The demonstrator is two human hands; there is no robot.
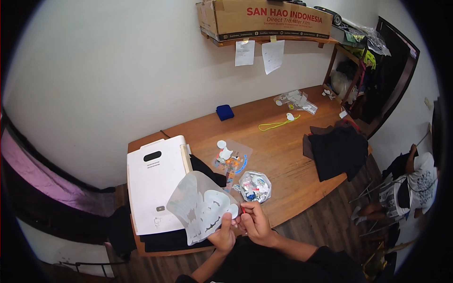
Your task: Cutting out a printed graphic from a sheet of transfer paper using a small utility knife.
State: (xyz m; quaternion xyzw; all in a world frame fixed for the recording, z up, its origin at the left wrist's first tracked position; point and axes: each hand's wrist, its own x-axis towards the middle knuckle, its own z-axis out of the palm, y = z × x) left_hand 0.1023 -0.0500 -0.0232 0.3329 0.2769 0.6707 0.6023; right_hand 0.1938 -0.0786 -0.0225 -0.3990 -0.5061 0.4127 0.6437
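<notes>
In front of my body, both hands meet at the right edge of a translucent film sheet [191,200] printed with whitish shapes. My left hand [225,236] grips the sheet with the thumb on top. My right hand [258,226] is closed on what look like small red-handled scissors [243,209], held against that edge; the fingers hide most of them. Just beyond the hands stands an opened plastic bag [255,187] with cut film pieces in it. Farther back lies a clear film sheet [242,154] with colourful prints and white cut-outs on it.
A white boxy machine [160,184] occupies the left of the wooden table [278,155]. Folded dark clothes [339,151] lie at the right, a blue pouch [225,112] and yellow cord [273,126] toward the back. A cardboard box [269,21] sits on a wall shelf. Another person [415,184] is at far right.
</notes>
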